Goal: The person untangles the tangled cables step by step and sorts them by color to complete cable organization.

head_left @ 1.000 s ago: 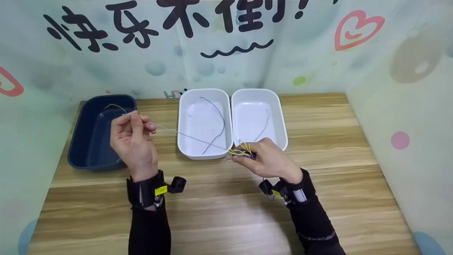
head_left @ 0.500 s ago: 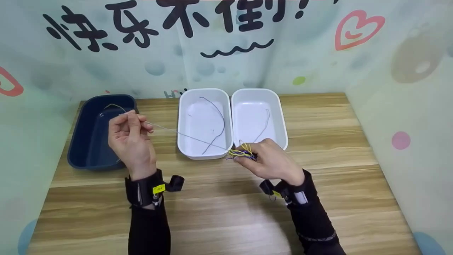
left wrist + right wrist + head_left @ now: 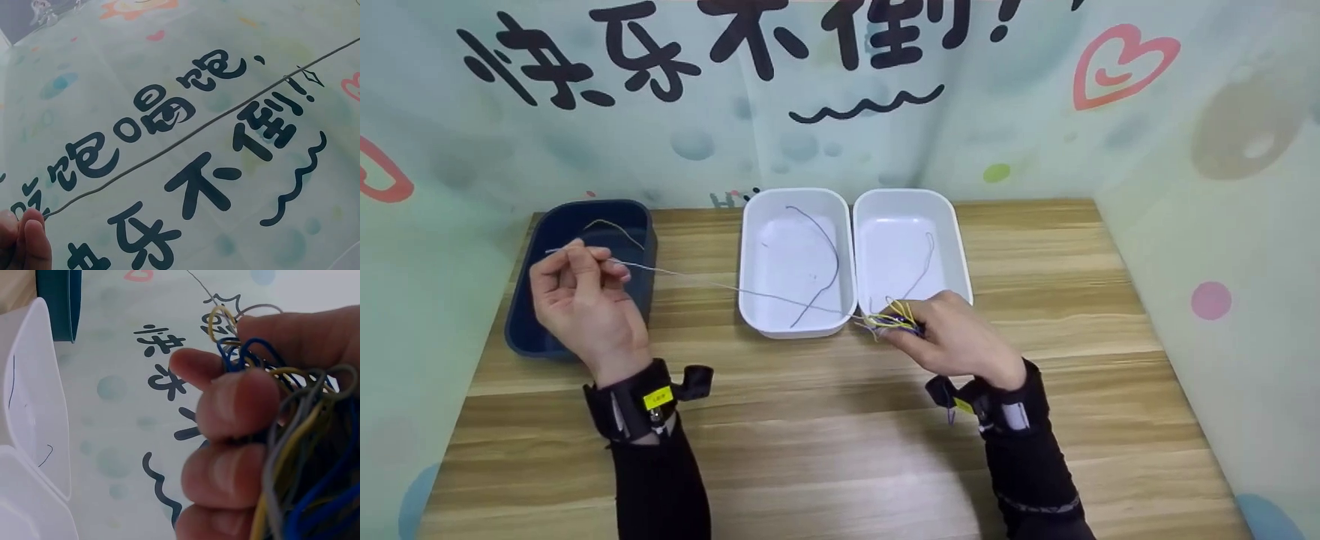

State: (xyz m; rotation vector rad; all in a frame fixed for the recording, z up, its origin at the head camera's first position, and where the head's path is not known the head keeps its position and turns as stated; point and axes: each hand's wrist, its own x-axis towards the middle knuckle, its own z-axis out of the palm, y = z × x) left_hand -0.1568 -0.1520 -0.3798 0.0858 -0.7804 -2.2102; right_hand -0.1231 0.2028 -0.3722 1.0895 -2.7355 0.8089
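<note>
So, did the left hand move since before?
Yes. In the head view, the left hand moved left, farther across the dark blue tub.

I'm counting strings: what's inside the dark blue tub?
A yellowish string shows in the dark blue tub. The left hand covers part; anything behind it can't be seen.

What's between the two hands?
In the head view, a grey string runs from the left hand to the tangle in the right hand, over a white bin.
</note>
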